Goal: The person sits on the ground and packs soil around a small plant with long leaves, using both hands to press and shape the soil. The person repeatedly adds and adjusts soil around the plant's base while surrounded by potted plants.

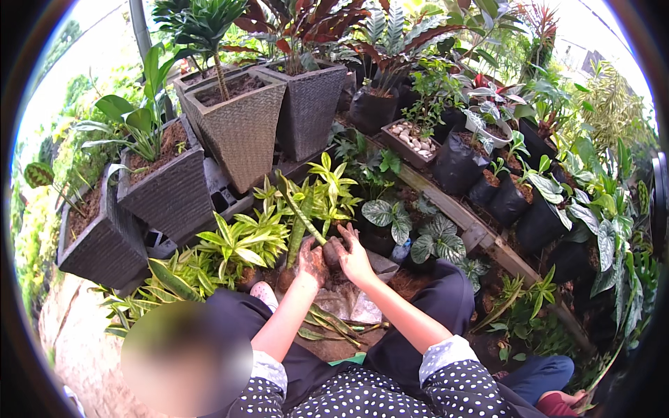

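My left hand (312, 264), smeared with soil, cups the left side of a small dark root ball or potted clump of soil (331, 255). Against its right side presses my right hand (351, 252), its fingers dirty too. A long snake plant leaf (303, 213) rises from the clump and leans up to the left. Behind my left hand stands another upright snake plant leaf (297, 237). Below the hands lie a grey stone slab or block (366, 308) and several cut, yellow-edged leaves (334, 325) on the ground.
Tall grey textured planters (238, 133) stand at the upper left. Variegated yellow-green plants (251, 240) grow close on the left. A wooden beam (460, 219) runs diagonally along black grow bags (460, 162) at right. Another person's leg (541, 379) is at lower right; a blurred oval covers the lower left.
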A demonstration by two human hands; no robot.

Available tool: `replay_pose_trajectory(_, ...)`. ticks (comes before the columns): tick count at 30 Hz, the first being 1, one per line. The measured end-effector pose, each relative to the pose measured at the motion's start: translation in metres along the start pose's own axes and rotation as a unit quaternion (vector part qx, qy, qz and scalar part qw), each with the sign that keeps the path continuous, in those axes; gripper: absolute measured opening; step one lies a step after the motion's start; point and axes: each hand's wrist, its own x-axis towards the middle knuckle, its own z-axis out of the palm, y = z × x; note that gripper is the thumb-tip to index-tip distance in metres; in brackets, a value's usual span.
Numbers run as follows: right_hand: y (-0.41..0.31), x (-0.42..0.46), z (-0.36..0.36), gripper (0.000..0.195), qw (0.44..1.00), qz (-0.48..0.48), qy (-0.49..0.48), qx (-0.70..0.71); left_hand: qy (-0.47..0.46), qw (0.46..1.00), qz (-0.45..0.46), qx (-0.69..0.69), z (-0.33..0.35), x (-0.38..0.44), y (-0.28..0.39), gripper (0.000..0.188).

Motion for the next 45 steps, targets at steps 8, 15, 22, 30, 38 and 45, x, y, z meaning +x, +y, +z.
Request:
replay_pose_trajectory(8,0.026,0.016,-0.011,0.054,0.974,0.106,-0.091,0.177,-0.052,0.998,0.001,0.034,-0.006,-0.004,0.006,0.030)
replay_pose_trajectory(15,-0.063,-0.003,-0.037,0.078,0.923,-0.064,-0.225,-0.304,-0.023,0.991,0.092,0.092,0.002,-0.021,0.018,0.035)
replay_pose_trajectory(22,-0.036,-0.003,-0.020,0.082,0.919,-0.121,-0.189,-0.324,-0.021,1.000,0.011,-0.020,0.016,-0.031,0.016,0.041)
replay_pose_trajectory(30,-0.035,0.000,-0.019,0.077,0.936,-0.119,-0.146,-0.298,-0.033,0.999,0.025,-0.008,0.019,-0.028,0.021,0.043)
replay_pose_trajectory(38,-0.032,-0.005,-0.015,0.073,0.953,-0.117,-0.133,-0.247,-0.027,0.999,0.046,-0.002,0.016,-0.026,0.020,0.044)
replay_pose_trajectory(45,-0.048,-0.008,-0.014,0.063,0.942,-0.179,-0.034,-0.283,-0.037,0.998,0.052,-0.012,0.028,-0.032,0.027,0.042)
